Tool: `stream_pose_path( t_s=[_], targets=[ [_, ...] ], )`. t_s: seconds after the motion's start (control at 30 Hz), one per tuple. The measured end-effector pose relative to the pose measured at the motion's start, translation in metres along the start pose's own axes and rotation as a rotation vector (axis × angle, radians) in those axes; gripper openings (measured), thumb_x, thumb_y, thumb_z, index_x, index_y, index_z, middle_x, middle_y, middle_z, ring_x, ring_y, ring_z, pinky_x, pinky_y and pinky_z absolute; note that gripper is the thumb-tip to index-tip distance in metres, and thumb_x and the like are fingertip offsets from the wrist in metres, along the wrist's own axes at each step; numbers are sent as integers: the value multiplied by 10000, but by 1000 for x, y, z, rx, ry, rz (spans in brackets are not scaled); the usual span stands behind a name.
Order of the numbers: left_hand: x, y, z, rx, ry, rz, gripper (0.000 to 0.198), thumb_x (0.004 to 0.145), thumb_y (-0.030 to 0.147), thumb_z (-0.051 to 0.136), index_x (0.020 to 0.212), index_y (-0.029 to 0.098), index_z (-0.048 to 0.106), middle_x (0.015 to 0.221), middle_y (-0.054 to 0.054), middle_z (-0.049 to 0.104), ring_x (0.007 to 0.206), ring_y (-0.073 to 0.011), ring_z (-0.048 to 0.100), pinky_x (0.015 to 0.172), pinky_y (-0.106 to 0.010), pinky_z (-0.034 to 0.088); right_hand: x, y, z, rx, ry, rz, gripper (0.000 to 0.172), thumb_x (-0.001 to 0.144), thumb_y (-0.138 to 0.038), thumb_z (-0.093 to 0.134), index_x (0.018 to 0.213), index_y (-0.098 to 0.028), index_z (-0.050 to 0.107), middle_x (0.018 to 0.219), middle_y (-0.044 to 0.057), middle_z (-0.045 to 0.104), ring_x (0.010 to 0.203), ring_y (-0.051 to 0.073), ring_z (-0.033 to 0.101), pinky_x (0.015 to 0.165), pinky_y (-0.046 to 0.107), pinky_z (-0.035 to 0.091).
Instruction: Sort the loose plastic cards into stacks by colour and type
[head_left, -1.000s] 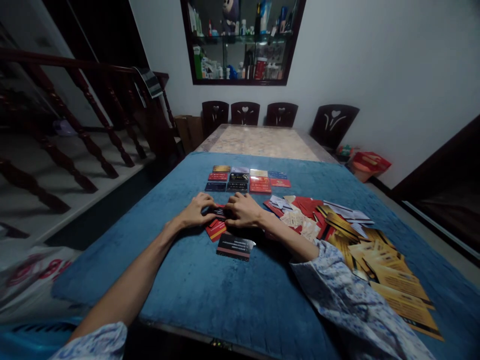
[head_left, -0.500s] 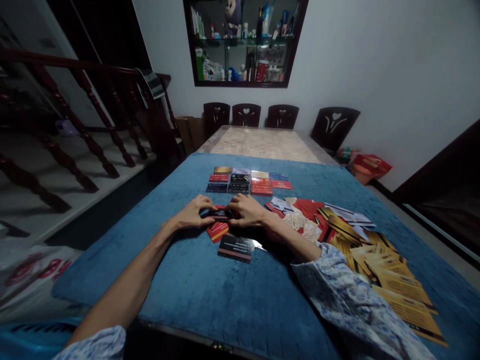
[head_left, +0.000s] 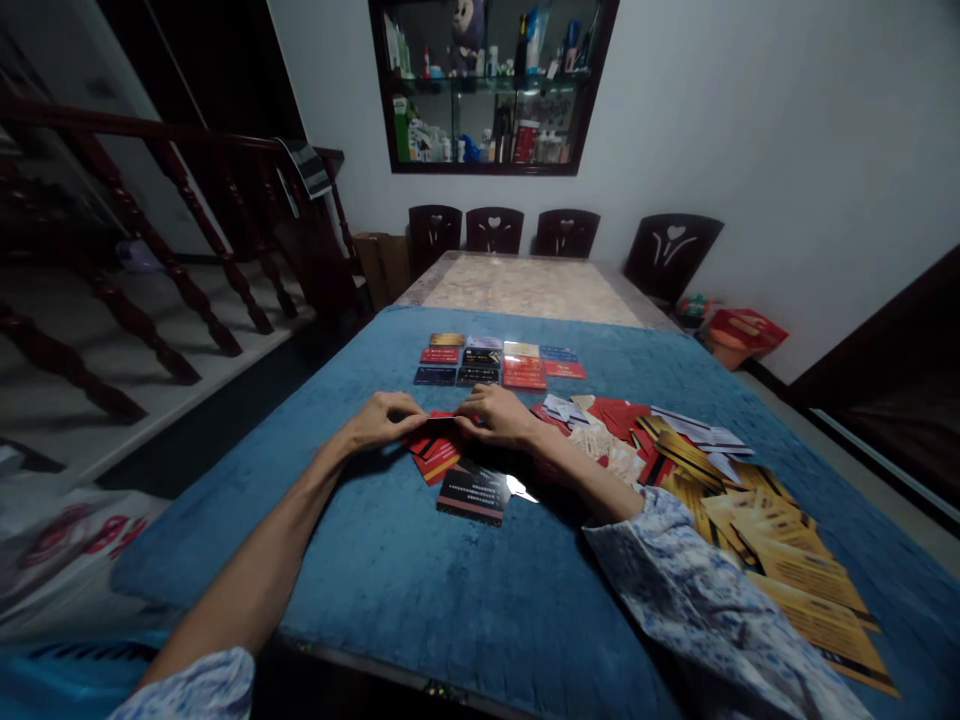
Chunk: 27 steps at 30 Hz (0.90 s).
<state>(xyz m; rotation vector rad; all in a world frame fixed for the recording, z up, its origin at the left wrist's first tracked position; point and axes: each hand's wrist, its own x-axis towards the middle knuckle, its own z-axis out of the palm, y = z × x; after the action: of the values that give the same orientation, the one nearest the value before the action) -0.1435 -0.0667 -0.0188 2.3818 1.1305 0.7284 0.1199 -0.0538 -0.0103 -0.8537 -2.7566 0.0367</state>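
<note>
Between my two hands a thin dark card [head_left: 441,417] is held nearly edge-on, just above the table. The fingers of my left hand [head_left: 384,420] pinch its left end. At its right end, my right hand [head_left: 491,415] is closed on it too. Red cards with a yellow stripe [head_left: 441,462] lie below it, partly overlapped. Closer to me rests a larger black card [head_left: 472,492] with rows of print and a brownish stripe. Beyond my hands several cards are laid out in rows, among them a black one [head_left: 478,376] and a red one [head_left: 525,373].
Gold cards [head_left: 780,540] spread over the right of the blue cloth [head_left: 360,580], beside red and white papers [head_left: 611,435]. Dark chairs [head_left: 495,230] stand behind the marble tabletop [head_left: 517,282]. At left runs a wooden railing [head_left: 172,250], with a plastic bag [head_left: 67,550] nearer me.
The dark card has tipped from showing its printed face to being nearly edge-on. Both hands stay almost in the same place, and more of the red cards beneath shows.
</note>
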Motion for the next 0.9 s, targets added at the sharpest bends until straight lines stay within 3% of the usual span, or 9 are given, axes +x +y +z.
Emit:
stream_pose_path(
  t_s=[0.2,0.33,0.57,0.73,0.9],
  targets=[
    [1,-3,4,-10,99,-19,309,892,393,574,786,164,752,816,-67,751,772,-180,671,776,-302,546,3,2,5,-20,54,47,307,1025,-257,473,934,-168,753,890,87,737,824,178,565,733,290,350],
    [2,-6,7,-9,120,-31,268,867,357,584,895,171,774,898,-62,775,810,-187,693,819,-304,563,4,0,7,-23,56,141,274,1016,-234,488,1115,-182,738,958,97,741,902,189,612,756,282,383],
    [3,-13,12,5,137,-64,264,837,253,580,989,164,776,991,-82,791,913,-225,724,919,-368,581,4,-6,7,-29,29,247,405,989,-182,519,1383,-225,604,1121,118,729,1044,216,632,860,309,435],
    [3,-11,16,-9,173,-40,328,836,228,579,1109,157,745,1101,-90,778,1007,-236,722,978,-393,570,4,-6,11,-59,66,273,386,987,-202,540,1365,-243,604,1122,109,732,1020,213,632,842,304,423],
    [3,-10,17,-14,185,-31,388,828,203,577,1199,171,686,1113,-61,769,985,-209,731,937,-350,584,4,-5,18,-68,99,264,386,979,-197,545,1358,-245,602,1104,109,741,1002,217,632,849,316,414]
  ],
)
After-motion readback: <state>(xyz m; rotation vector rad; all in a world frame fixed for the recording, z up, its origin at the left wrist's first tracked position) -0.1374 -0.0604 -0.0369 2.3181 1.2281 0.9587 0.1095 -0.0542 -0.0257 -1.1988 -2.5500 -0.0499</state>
